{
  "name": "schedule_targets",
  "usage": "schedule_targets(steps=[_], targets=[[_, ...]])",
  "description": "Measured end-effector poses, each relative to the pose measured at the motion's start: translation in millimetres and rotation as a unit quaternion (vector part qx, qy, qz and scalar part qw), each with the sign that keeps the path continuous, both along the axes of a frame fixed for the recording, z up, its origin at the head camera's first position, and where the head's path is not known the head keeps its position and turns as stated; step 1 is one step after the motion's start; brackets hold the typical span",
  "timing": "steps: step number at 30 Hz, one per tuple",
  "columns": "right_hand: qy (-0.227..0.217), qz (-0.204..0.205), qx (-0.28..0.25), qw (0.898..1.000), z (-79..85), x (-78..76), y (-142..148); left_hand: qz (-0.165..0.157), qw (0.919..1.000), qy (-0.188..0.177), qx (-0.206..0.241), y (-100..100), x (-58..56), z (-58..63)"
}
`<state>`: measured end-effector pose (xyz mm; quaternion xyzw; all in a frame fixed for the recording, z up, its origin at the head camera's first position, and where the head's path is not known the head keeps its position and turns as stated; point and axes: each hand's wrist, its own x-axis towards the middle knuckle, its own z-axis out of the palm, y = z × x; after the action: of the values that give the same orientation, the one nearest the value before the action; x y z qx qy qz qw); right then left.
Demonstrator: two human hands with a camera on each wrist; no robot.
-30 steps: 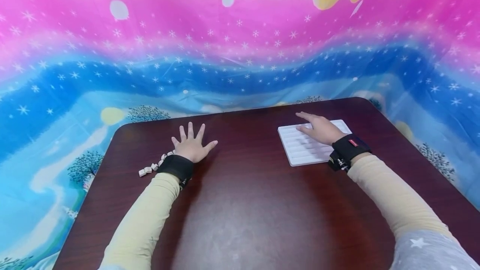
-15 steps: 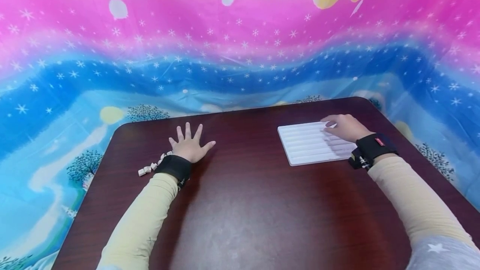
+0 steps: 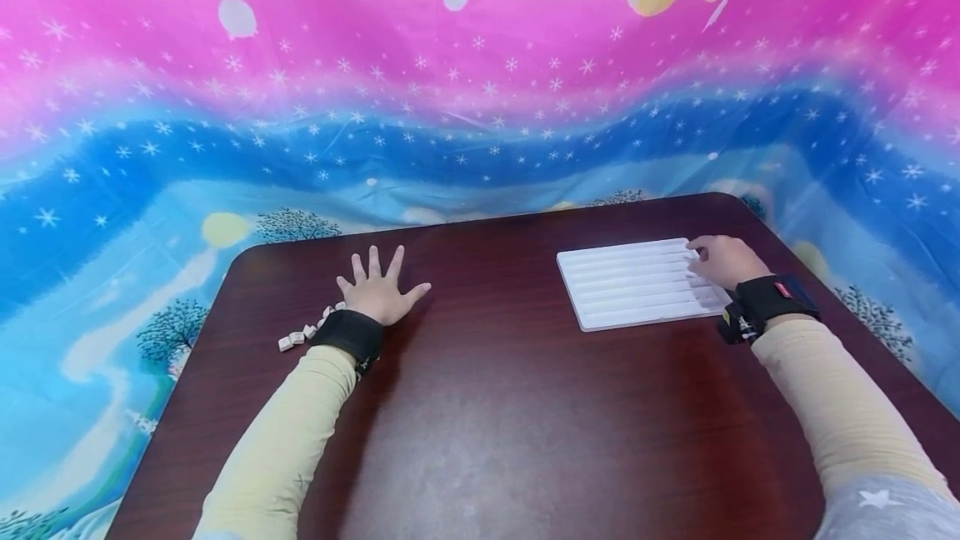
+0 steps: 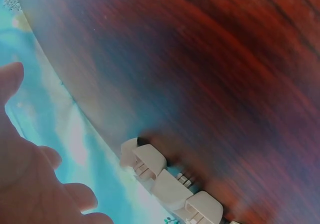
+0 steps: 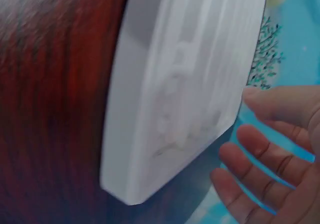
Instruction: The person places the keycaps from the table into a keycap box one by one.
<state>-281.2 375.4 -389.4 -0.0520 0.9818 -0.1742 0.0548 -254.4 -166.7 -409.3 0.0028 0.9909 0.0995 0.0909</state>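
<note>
In the head view, my left hand (image 3: 381, 294) spreads its fingers above the left part of the table. It holds nothing. Beside its wrist lies a bent row of small off-white keycaps (image 3: 297, 337), partly hidden by the hand and wristband. The left wrist view shows several of these keycaps (image 4: 170, 189) up close, touching one another, hollow undersides partly visible. A white rectangular tray with ridged rows (image 3: 626, 286) lies at the right. My right hand (image 3: 727, 261) hovers at its right end, fingers loosely bent and apart. Around the tray's edge (image 5: 135, 149), the right wrist view shows no grip.
A dark reddish-brown table (image 3: 480, 407) with rounded far corners carries everything. Behind and beside it hangs a pink and blue patterned cloth (image 3: 450, 107), close to the table's edges. Both wrists wear black bands, the right one (image 3: 776, 298) near the tray's right end.
My right hand has moved right across the tray to its right end, uncovering most of the rows. My left hand has stayed nearly still, and the keycaps have not moved.
</note>
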Motion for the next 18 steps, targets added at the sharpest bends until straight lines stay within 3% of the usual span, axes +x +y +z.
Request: schedule_targets(steps=[7, 18], targets=[[-0.024, -0.038, 0.002, 0.999, -9.0, 2.4, 13.2, 0.000, 1.0000, 0.001, 0.006, -0.5, 1.7, 2.5], [-0.055, -0.041, -0.026, 0.997, -14.0, 3.4, 20.1, 0.011, 0.9999, -0.009, 0.003, -1.9, 1.9, 4.9]])
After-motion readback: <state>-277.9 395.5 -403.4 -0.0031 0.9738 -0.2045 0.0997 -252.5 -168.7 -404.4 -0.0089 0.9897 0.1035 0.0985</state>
